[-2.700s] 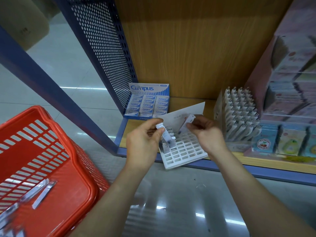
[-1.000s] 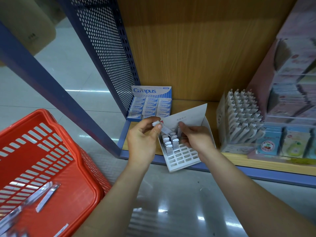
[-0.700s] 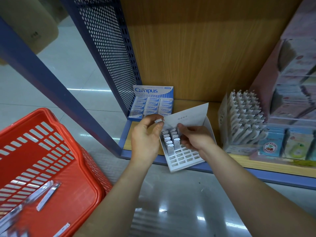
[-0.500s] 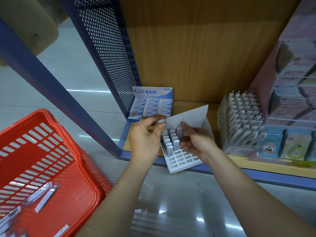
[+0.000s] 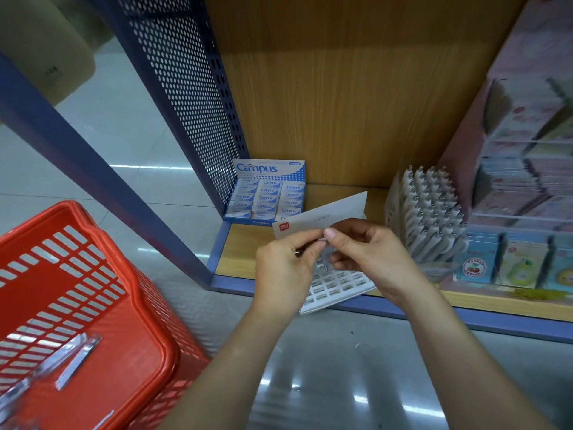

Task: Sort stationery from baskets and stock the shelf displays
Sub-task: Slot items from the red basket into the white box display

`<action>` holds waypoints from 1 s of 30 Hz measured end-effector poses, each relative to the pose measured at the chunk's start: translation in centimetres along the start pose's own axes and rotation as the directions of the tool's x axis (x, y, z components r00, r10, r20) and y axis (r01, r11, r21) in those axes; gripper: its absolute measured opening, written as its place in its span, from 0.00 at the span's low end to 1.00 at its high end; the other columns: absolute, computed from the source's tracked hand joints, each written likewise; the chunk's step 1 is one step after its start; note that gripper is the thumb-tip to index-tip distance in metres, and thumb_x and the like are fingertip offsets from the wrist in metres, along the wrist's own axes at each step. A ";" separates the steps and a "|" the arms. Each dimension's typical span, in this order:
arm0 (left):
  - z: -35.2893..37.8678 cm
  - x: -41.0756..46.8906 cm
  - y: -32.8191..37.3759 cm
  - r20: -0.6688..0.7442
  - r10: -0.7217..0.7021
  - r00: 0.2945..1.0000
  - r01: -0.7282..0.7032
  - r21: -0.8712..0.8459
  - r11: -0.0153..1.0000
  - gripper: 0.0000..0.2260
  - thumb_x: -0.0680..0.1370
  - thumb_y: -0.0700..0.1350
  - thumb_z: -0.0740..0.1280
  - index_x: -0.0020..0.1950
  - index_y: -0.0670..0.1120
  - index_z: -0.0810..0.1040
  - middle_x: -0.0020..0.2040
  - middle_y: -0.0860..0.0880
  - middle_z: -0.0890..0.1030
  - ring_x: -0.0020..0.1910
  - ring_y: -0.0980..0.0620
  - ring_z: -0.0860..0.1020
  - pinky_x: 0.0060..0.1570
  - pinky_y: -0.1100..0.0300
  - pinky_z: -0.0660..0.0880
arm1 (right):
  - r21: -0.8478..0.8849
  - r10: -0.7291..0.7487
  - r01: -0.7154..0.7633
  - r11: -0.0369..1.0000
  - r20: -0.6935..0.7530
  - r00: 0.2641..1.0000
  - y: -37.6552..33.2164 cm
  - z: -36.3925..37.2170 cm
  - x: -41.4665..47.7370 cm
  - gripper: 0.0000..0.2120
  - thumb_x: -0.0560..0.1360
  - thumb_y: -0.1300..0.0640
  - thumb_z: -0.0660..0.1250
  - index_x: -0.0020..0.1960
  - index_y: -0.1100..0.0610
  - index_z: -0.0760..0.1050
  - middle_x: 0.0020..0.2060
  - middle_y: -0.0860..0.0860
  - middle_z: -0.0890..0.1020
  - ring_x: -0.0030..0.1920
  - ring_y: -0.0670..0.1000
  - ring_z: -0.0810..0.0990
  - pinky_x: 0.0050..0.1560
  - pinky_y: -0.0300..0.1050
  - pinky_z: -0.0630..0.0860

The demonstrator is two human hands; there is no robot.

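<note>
Stationery basket [image 5: 77, 305], red, stands nearest on the glossy grey floor [image 5: 325, 383], left of the white grid tray [image 5: 335, 287] that sits at the front edge of the shelf [image 5: 245, 256]. Just above that tray my left hand [image 5: 285, 268] and right hand [image 5: 372, 259] meet, fingers curled, thumbs and forefingers pinching one small silvery item [image 5: 322, 240]. Behind the tray stand the Campus eraser box [image 5: 266, 193] to its left and the pen display [image 5: 431, 218] to its right.

My left hand [image 5: 285, 268] and right hand [image 5: 369, 259] pinch a small pale piece [image 5: 322, 240] between their fingertips, over the white grid tray [image 5: 338, 287]. The red basket [image 5: 155, 330] sits well left of them, and the Campus box [image 5: 269, 193] lies beyond.
</note>
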State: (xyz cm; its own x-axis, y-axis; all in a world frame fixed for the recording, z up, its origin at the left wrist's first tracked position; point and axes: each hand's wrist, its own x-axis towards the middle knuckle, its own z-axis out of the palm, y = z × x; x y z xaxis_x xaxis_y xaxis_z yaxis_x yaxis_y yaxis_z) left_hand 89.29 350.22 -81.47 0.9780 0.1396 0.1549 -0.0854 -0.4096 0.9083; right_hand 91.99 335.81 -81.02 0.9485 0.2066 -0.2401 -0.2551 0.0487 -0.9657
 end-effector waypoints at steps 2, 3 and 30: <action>0.1 0.0 -0.2 0.016 -0.013 1.000 0.014 -0.022 1.000 0.09 0.75 0.38 0.72 0.52 0.49 0.85 0.46 0.58 0.85 0.48 0.62 0.82 0.52 0.64 0.77 | -0.002 0.010 -0.010 1.000 -0.025 1.000 0.3 0.0 0.1 0.09 0.69 0.53 0.73 0.44 0.58 0.81 0.35 0.53 0.83 0.36 0.49 0.81 0.41 0.41 0.81; 0.1 0.0 -0.3 0.020 -0.021 1.000 0.022 -0.039 0.999 0.09 0.75 0.38 0.71 0.52 0.49 0.85 0.46 0.57 0.85 0.48 0.61 0.82 0.53 0.61 0.78 | 0.010 0.015 -0.014 1.000 -0.043 0.999 0.6 0.0 0.1 0.07 0.70 0.55 0.73 0.44 0.59 0.81 0.35 0.53 0.83 0.35 0.48 0.81 0.40 0.40 0.81; -0.5 -1.0 -5.8 0.178 0.017 0.984 -0.113 0.546 0.830 0.16 0.76 0.44 0.70 0.63 0.54 0.80 0.66 0.53 0.72 0.60 0.51 0.71 0.59 0.55 0.74 | 0.368 0.219 -0.119 0.922 -0.243 0.945 4.5 -0.2 4.7 0.02 0.75 0.63 0.70 0.46 0.62 0.78 0.41 0.57 0.80 0.43 0.53 0.80 0.51 0.46 0.82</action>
State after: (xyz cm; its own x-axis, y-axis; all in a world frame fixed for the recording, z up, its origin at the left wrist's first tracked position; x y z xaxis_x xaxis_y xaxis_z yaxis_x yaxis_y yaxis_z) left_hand 88.75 352.89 -86.67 0.9947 -0.0300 0.0988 -0.0776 -0.8483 0.5237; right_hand 95.33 336.80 -86.55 0.8861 -0.0320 -0.4624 -0.4171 0.3800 -0.8256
